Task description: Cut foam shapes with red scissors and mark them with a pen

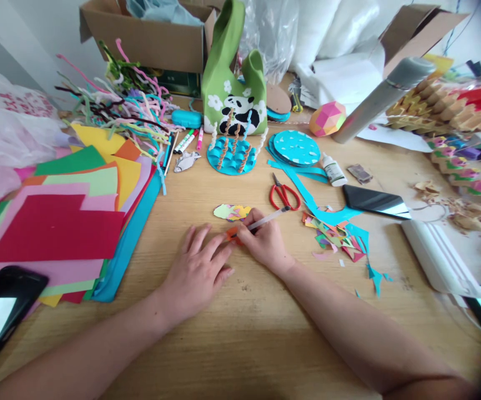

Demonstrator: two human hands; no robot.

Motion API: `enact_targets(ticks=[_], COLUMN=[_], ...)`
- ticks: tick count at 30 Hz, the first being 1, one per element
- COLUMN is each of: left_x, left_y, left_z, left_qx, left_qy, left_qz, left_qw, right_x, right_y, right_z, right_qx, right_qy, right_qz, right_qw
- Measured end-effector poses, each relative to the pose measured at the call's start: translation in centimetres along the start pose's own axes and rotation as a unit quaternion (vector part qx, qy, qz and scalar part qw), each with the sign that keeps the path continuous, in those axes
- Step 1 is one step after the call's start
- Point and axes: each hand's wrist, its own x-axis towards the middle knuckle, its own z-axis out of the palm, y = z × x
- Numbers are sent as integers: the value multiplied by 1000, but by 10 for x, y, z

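Note:
In the head view, my right hand (pixel 265 241) grips a pen (pixel 268 217), its tip down on a small orange paper piece (pixel 232 233). My left hand (pixel 197 266) lies flat on the table with fingers stretched out, the fingertips at the left edge of that orange piece. Part of the piece is hidden under my right fingers. Just beyond my hands lies a fish-like paper shape (pixel 228 211) in several colours. Red-handled scissors (pixel 284 194) rest past my right hand, blades pointing away.
Coloured paper sheets (pixel 56 228) are stacked at left, a phone (pixel 9 300) on them. Paper scraps (pixel 340 236), a black phone (pixel 376 201), a glue bottle (pixel 334 169) and a white power bank (pixel 440 258) lie at right. Behind stand a blue paper craft (pixel 232 158) and a green panda bag (pixel 234 83).

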Motion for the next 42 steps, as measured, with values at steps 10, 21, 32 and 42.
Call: enact_targets(ticks=[10, 21, 32, 42], left_x=[0, 0, 0, 0], left_y=[0, 0, 0, 0], left_z=[0, 0, 0, -1], left_qx=[-1, -2, -5, -6], left_qy=[3, 1, 4, -3], left_qz=[4, 2, 5, 4], left_qw=[1000, 1000, 1000, 1000], right_x=[0, 0, -1, -1], right_y=[1, 0, 0, 0], right_z=[0, 0, 0, 0], right_qx=[-9, -17, -16, -19], right_qy=[-5, -10, -13, -12], right_qz=[-8, 1, -1, 0], right_qw=[1000, 1000, 1000, 1000])
